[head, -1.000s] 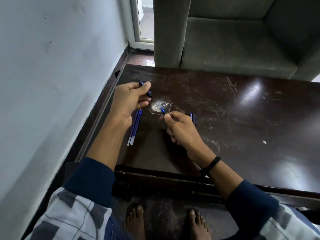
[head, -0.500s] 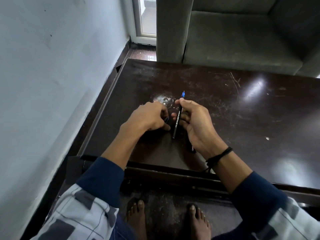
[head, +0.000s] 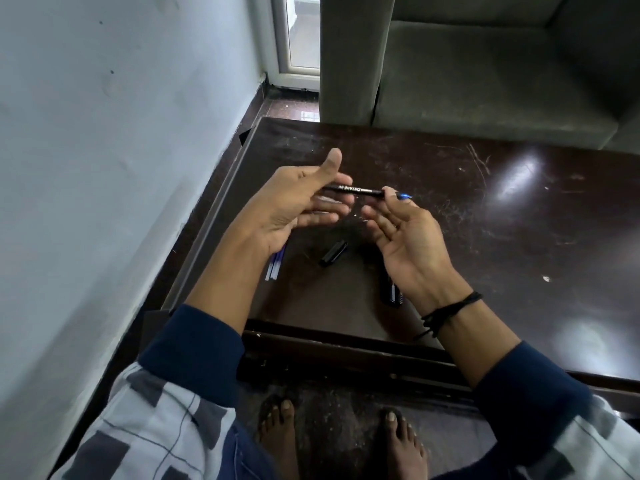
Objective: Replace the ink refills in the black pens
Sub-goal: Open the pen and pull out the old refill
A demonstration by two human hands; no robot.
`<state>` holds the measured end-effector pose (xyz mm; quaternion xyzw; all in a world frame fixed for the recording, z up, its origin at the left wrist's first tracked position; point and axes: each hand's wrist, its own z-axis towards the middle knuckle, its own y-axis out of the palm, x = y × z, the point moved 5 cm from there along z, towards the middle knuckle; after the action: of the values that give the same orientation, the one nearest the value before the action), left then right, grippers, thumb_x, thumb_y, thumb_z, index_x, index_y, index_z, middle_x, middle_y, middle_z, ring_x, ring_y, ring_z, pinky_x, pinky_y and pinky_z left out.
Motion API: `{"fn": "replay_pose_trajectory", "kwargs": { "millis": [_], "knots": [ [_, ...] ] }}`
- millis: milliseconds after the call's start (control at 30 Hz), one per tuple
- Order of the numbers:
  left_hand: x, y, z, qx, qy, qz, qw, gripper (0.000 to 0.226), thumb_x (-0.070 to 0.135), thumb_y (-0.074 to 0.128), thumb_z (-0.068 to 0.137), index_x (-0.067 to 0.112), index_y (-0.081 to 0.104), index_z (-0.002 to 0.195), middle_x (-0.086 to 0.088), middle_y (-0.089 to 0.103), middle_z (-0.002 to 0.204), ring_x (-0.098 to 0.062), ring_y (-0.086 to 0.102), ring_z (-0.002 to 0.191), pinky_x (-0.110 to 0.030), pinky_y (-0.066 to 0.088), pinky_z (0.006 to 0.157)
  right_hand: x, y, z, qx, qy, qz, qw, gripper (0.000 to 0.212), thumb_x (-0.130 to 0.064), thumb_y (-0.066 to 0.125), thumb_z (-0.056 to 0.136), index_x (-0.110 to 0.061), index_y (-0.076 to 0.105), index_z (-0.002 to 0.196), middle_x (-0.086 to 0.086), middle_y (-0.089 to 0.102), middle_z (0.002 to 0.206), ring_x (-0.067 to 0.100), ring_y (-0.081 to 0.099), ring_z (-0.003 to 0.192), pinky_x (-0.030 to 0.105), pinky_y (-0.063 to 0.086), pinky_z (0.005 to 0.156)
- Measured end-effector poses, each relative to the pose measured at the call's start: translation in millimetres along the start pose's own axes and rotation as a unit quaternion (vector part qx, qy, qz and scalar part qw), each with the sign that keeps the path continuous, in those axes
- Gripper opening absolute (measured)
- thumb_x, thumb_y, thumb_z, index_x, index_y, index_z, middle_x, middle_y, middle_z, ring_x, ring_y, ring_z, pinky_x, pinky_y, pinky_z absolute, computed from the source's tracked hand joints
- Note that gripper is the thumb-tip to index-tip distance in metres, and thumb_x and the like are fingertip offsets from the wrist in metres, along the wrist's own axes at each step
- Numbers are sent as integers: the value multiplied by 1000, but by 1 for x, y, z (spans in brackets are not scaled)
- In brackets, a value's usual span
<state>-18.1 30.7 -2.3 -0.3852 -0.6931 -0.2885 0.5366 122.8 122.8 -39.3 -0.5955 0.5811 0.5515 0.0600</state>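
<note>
Starting nearest me, some loose pens [head: 391, 289] lie close to the table's [head: 519, 254] front edge, partly under my right wrist. Blue refills [head: 275, 265] lie near the left edge, half hidden by my left forearm, and a black cap [head: 333, 253] rests between the two. Above these, my right hand [head: 408, 237] is palm up, thumb and forefinger pinching a black pen [head: 356, 190] near its blue tip. My left hand [head: 294, 202] is spread, thumb raised, straight fingers meeting the pen's back end. A grey sofa [head: 485, 64] stands beyond the far edge.
</note>
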Motion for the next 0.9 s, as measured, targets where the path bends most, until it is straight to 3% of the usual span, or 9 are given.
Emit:
{"fn": "replay_pose_trajectory", "kwargs": {
  "millis": [100, 200, 333, 533, 600, 733, 900],
  "knots": [
    [1, -4, 3, 19, 46, -108, 993, 34, 31, 74, 87, 9, 72, 113, -11, 77, 98, -21, 75, 89, -24, 59, 71, 0, 5, -2, -20, 0, 19, 1000, 14, -12, 65, 97, -11, 67, 112, 11, 78, 104, 16, 75, 85, 22, 59, 70],
    [-1, -2, 4, 33, 66, -140, 987, 21, 7, 70, 92, 6, 72, 113, -8, 73, 93, -17, 72, 86, -23, 58, 74, -1, 10, -6, -39, -12, -23, 999, 13, -8, 66, 96, -10, 69, 109, 9, 77, 94, 14, 73, 78, 21, 58, 72],
    [-3, 3, 2, 30, 46, -139, 989, 14, 9, 61, 99, 4, 71, 108, -12, 76, 101, -20, 75, 96, -25, 59, 78, 1, 14, -8, -69, -53, -153, 984, 11, -7, 68, 94, -5, 73, 104, 8, 75, 82, 12, 66, 68, 21, 53, 69],
    [-2, -3, 2, 55, 33, -151, 986, 15, 10, 62, 99, -1, 68, 107, -18, 77, 97, -23, 77, 89, -24, 60, 71, -4, 14, -4, -90, -108, -249, 958, 16, -10, 64, 99, 2, 73, 105, 11, 74, 81, 13, 65, 67, 20, 53, 65],
    [-3, -1, 1, 70, 31, -140, 987, 16, 9, 64, 97, -2, 68, 108, -19, 77, 96, -23, 77, 88, -25, 61, 70, -6, 15, -4, -79, -146, -298, 940, 8, -6, 66, 97, -3, 73, 95, 9, 73, 76, 11, 65, 65, 19, 53, 63],
    [-6, 3, 0, 107, 27, -139, 984, 18, 8, 69, 94, -6, 69, 106, -21, 76, 97, -23, 78, 86, -26, 62, 68, -8, 14, -6, -44, -224, -378, 897, 16, -6, 72, 93, -20, 73, 85, 5, 75, 76, 11, 68, 68, 26, 58, 69],
    [-8, 2, -2, 121, 11, -163, 979, 19, 7, 68, 94, -7, 68, 107, -25, 74, 102, -24, 78, 84, -26, 62, 67, -9, 14, -6, -52, -218, -378, 898, 8, -15, 76, 92, -22, 74, 94, 3, 78, 82, 15, 73, 75, 31, 61, 76]
  ]
}}
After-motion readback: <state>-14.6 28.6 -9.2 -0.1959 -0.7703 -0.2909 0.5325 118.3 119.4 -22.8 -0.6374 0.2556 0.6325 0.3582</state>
